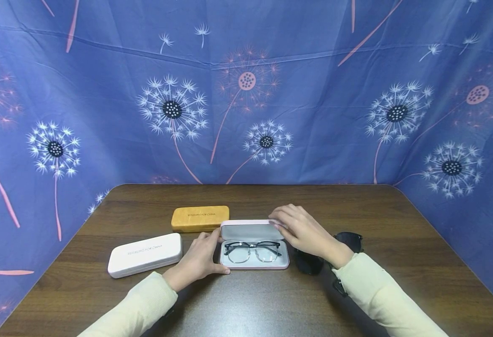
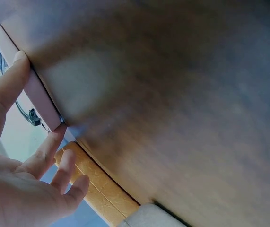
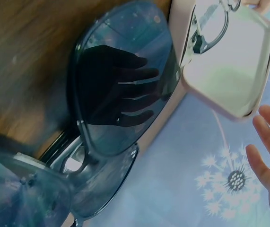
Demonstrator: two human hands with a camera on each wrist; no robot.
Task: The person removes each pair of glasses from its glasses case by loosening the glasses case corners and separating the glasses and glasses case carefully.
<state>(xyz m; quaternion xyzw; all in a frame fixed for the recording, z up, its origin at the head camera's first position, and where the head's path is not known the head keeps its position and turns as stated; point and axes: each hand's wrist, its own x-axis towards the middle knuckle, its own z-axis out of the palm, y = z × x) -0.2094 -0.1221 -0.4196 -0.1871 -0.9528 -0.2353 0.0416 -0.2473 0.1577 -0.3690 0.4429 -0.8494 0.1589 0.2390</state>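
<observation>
A pale pink glasses case (image 1: pixel 255 267) lies with its lid (image 1: pixel 246 231) raised, showing a grey lining. Folded eyeglasses (image 1: pixel 267 253) with dark upper rims rest inside. My left hand (image 1: pixel 200 258) holds the case at its left end, thumb on the front side and index finger by the back corner; the left wrist view shows both fingertips against the pink side (image 2: pixel 38 94). My right hand (image 1: pixel 303 229) is at the lid's upper right corner. In the right wrist view its fingers (image 3: pixel 269 130) are extended beside the lid's edge; firm contact is unclear.
Dark sunglasses (image 1: pixel 309 263) lie under my right forearm, with another dark lens (image 1: pixel 351 240) beyond it. Left of the pink case are a closed white glasses case (image 1: pixel 145 256) and, farther back, a closed yellow glasses case (image 1: pixel 200 219). A blue dandelion-print cloth (image 1: pixel 314 117) hangs behind the wooden table (image 1: pixel 246 304).
</observation>
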